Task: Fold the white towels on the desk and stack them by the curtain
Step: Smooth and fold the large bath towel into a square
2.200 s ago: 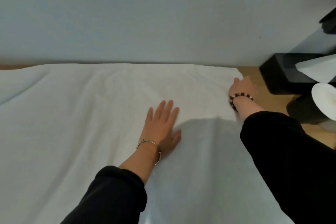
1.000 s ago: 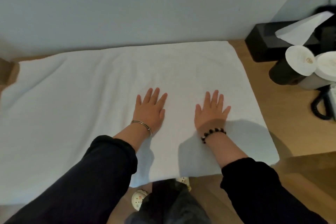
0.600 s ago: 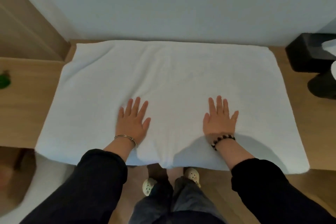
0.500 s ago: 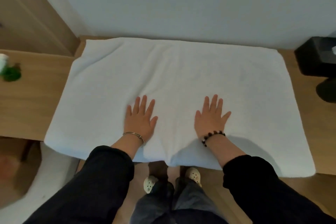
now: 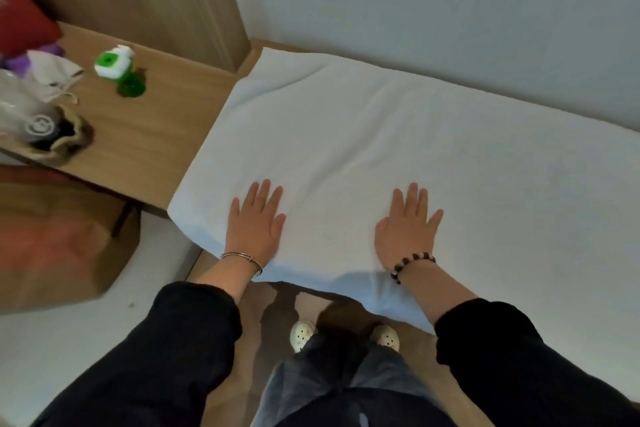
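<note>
White towel [image 5: 381, 149] lies spread flat on the wooden tabletop [image 5: 149, 135], its far edge against the pale wall and its near edge drooping a little over the front. Both hands rest on the towel's near part, palms down, fingers straight and slightly spread, gripping nothing. The left hand [image 5: 254, 225] lies near the towel's left corner, with a thin metal bangle [image 5: 242, 258] at the wrist. The right hand [image 5: 405, 229] lies well to the right of it, toward the towel's middle, with a dark bead bracelet [image 5: 412, 263] at the wrist. Black sleeves cover both forearms. Left of the towel, on bare wood, stands a green bottle [image 5: 121, 76] with a white top, and farther left some blurred clutter. Below the towel's near edge two pale shoes [image 5: 303, 334] show on the floor. A brown paper bag [image 5: 59, 243] stands on the floor to the towel's lower left.
</note>
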{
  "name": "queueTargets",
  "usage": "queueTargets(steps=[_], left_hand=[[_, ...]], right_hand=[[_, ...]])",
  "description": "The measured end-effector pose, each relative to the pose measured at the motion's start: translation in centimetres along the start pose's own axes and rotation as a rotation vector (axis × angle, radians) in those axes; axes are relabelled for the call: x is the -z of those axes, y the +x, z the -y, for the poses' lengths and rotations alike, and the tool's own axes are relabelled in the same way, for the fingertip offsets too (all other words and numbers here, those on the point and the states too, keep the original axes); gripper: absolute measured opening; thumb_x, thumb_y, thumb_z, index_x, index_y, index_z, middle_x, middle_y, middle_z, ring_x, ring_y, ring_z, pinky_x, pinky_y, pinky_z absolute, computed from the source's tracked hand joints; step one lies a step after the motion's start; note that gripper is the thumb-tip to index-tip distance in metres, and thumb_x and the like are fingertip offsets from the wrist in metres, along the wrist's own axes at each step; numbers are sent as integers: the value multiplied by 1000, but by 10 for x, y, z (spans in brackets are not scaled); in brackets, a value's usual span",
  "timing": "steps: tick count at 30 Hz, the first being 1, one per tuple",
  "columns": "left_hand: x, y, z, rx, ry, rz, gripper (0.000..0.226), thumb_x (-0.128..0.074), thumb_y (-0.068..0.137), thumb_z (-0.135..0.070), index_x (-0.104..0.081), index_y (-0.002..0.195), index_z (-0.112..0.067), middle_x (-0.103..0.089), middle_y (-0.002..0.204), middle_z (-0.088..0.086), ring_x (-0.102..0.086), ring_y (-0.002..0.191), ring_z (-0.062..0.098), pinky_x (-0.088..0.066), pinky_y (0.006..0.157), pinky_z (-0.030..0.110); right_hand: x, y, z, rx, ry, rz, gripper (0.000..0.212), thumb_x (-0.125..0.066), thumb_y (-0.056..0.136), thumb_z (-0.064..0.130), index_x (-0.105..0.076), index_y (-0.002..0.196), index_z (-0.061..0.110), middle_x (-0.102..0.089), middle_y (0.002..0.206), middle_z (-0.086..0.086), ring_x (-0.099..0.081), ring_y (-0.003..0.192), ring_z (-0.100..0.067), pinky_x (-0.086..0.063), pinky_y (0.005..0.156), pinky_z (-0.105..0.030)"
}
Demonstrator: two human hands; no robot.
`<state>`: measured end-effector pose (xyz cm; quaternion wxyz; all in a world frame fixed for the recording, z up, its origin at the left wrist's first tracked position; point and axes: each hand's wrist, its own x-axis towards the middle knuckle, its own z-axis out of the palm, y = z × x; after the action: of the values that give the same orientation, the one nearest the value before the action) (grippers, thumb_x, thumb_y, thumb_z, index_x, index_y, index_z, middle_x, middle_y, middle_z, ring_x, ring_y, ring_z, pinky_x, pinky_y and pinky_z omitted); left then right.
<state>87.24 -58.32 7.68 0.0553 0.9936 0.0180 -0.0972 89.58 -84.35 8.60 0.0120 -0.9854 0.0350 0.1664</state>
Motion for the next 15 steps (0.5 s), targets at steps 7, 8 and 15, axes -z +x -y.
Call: queueTargets(steps=[7,8,15], left_hand=[[24,12,-4,204,-19,-139,16,-51,96,-25,-58,107,-16,-53,112,6,-46,104,25,-34,79,31],[26,15,-5,200,40,-120,15,-49,96,-24,-56,107,-17,-53,111,5,-46,104,25,-34,78,31],[28,12,-19,309,101,-100,24,-46,96,-26,-52,119,-20,-49,123,7,-44,115,28,-38,90,37]], right_hand=[[-2,6,29,268,-24,0,59,-19,100,36,7,152,26,15,159,-4,12,146,-28,0,117,-51],[-3,7,24,293,-46,-14,59,-18,100,38,7,152,27,15,159,-4,11,146,-27,0,117,-50],[-2,9,-4,395,-84,-64,58,-17,99,39,-4,153,25,6,161,-2,6,147,-20,0,117,-48]])
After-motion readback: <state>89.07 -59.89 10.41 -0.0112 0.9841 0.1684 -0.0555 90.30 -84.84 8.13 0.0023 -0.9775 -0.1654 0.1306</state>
